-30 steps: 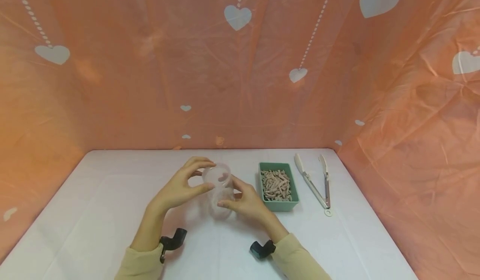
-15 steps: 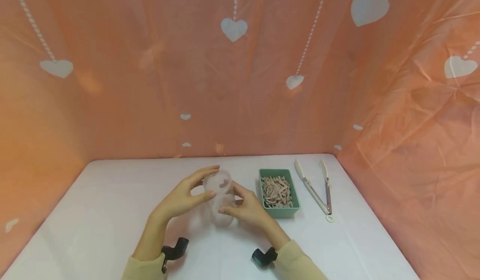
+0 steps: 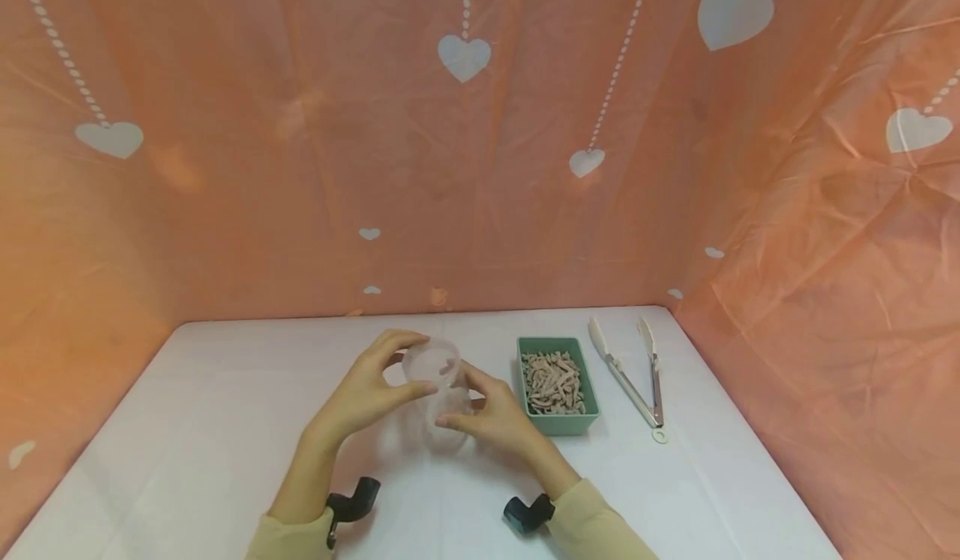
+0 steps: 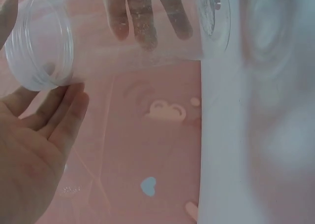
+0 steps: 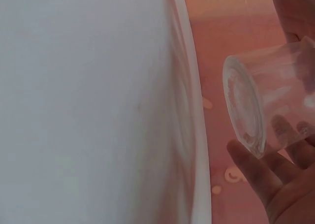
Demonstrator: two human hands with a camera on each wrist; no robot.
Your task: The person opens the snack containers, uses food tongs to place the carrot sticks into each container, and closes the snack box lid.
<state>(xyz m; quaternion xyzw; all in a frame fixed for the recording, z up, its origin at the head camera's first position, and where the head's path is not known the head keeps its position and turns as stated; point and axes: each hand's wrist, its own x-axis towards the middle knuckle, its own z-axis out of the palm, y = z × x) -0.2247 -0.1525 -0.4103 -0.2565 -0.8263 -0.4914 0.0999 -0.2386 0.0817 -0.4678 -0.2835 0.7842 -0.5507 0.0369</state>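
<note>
The left hand [image 3: 367, 391] and right hand [image 3: 497, 412] curl their fingers round a clear jar [image 3: 442, 399], left of the green box [image 3: 564, 426]. It's probably light, stiff and slippery: hold its middle, don't squeeze.

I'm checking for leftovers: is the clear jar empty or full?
Empty: the jar shows no contents; right fingers are visible through its wall.

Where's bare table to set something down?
Widest: table, left side, between left hand and left edge. Also near right, between right sleeve, tongs and right edge. Crowded: centre to back right, with jar, right hand, box and tongs.
</note>
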